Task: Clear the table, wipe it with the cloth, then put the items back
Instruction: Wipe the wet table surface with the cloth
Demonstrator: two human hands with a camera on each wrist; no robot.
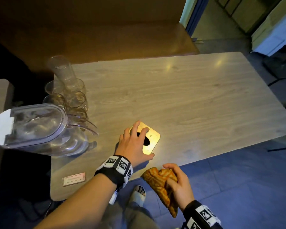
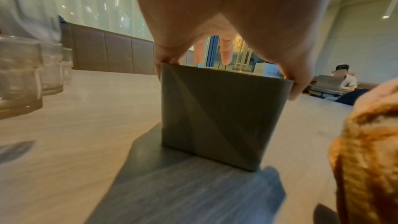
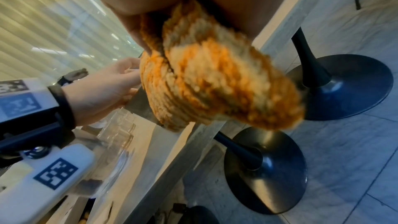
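Gripping the box [image 2: 219, 115] by its top rim, left hand [image 1: 132, 144].
Lift straight (probably light); right hand [image 1: 178, 184] clutches the cloth [image 1: 162, 184].

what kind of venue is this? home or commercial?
Probably a restaurant or café, not a home: a padded bench seat along the wall, pedestal table bases on a tiled floor, stacked glasses beside a gold box gripped by the left hand.

The surface [image 1: 180, 100] looks like pale matt wood grain; the square box [image 1: 151, 140] gleams like brushed brass; the cloth [image 1: 162, 182] is nubbly orange terry; the tumblers [image 1: 76, 98] are clear, glossy glass
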